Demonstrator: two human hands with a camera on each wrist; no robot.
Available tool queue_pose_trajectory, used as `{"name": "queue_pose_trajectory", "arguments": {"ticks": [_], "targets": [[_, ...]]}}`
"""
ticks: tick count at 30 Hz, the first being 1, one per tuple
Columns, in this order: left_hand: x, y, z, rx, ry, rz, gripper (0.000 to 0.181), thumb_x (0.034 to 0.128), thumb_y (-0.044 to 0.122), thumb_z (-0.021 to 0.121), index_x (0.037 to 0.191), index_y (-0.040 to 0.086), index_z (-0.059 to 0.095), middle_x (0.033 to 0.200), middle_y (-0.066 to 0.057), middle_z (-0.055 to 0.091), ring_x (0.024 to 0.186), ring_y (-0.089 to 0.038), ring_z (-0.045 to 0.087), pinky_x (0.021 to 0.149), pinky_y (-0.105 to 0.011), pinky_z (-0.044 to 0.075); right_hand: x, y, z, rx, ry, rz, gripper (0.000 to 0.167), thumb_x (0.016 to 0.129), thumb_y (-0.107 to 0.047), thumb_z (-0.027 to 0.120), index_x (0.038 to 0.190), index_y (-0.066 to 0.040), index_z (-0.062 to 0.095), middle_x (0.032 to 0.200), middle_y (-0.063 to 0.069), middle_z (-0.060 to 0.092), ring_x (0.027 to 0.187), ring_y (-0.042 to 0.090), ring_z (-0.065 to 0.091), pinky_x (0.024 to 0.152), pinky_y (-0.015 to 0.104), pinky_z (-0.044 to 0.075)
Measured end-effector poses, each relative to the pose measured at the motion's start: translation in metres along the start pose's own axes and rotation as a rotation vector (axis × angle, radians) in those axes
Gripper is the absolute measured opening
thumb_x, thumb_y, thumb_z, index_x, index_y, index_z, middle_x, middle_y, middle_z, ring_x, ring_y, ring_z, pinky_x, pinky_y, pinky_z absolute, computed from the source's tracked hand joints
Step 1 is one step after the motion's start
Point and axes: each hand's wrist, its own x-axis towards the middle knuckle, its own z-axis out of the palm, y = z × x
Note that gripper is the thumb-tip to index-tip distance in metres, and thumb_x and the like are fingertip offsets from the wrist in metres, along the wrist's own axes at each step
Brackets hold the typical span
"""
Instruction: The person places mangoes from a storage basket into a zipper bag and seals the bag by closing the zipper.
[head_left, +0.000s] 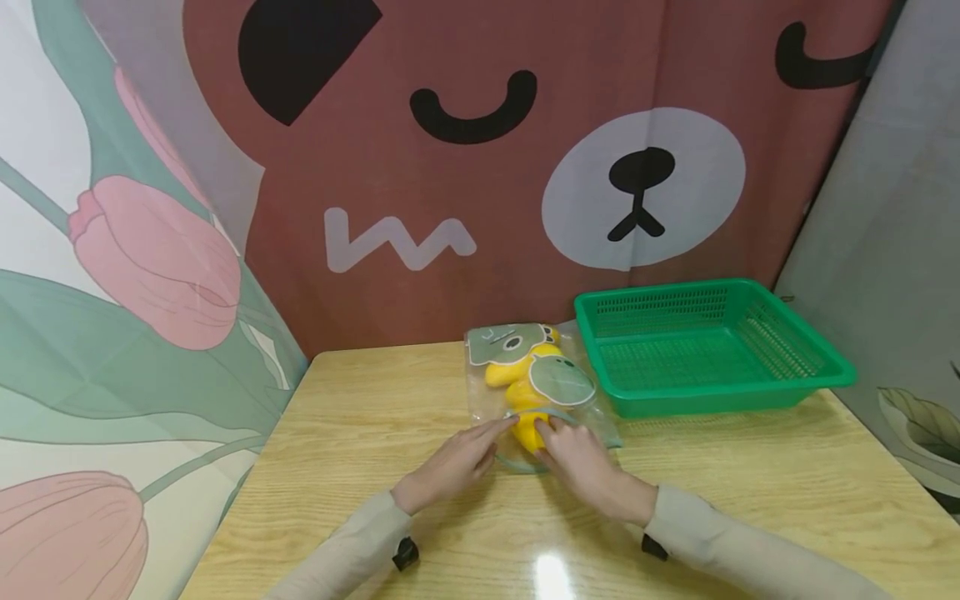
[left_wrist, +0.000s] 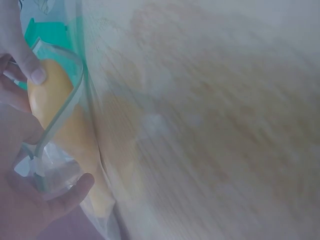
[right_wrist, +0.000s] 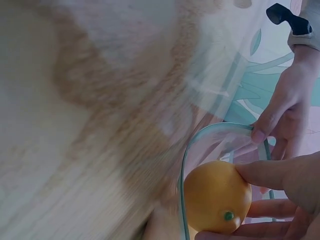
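Note:
A clear zip bag with green cartoon prints lies on the table, its mouth held apart toward the person. Several yellow fruits show inside it. The nearest, a smooth yellow mango-like fruit with a small green stem spot, sits in the mouth. My right hand grips this fruit at the opening, thumb on one side and fingers on the other. At the left of the mouth, my left hand pinches the bag's rim. The bag's film and prints partly cover the fruits deeper in.
Just right of the bag stands a green plastic basket with slotted walls. The wooden table ends at a curtain with a bear print behind. A tulip-print curtain hangs along the left side.

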Motion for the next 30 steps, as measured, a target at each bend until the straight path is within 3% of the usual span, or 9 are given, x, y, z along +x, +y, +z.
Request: {"name": "queue_pose_trajectory", "arguments": {"ticks": [15,23,30], "targets": [[-0.0002,-0.0014,0.0006,0.006,0.000,0.011,0.064,0.0948,-0.008,0.054,0.153,0.007,0.033,0.150,-0.009,0.046,0.129,-0.021,0.051,0.103,-0.031,0.047,-0.0037,0.0017,0.0017,-0.076,-0.019,-0.039,0.046,0.072,-0.021,0.089,0.102,0.001,0.063,0.089,0.018,0.065,0.060,0.027,0.064,0.046,0.032,0.056],[0.0009,-0.0016,0.0009,0.008,-0.005,0.002,0.063,0.0945,-0.007,0.055,0.153,0.007,0.034,0.151,-0.009,0.045,0.131,-0.022,0.049,0.106,-0.032,0.045,-0.0056,0.0010,0.0045,-0.143,-0.018,-0.035,0.043,0.070,-0.002,0.085,0.108,-0.001,0.065,0.099,0.019,0.067,0.065,0.029,0.065,0.043,0.035,0.056],[0.0012,-0.0008,0.0007,0.003,-0.005,0.002,0.063,0.0952,-0.007,0.054,0.153,0.008,0.034,0.151,-0.009,0.044,0.132,-0.021,0.049,0.107,-0.031,0.044,-0.0071,-0.0014,0.0025,-0.161,-0.021,-0.027,0.039,0.069,0.010,0.083,0.104,0.004,0.068,0.094,0.018,0.066,0.070,0.029,0.066,0.048,0.033,0.058]]}}
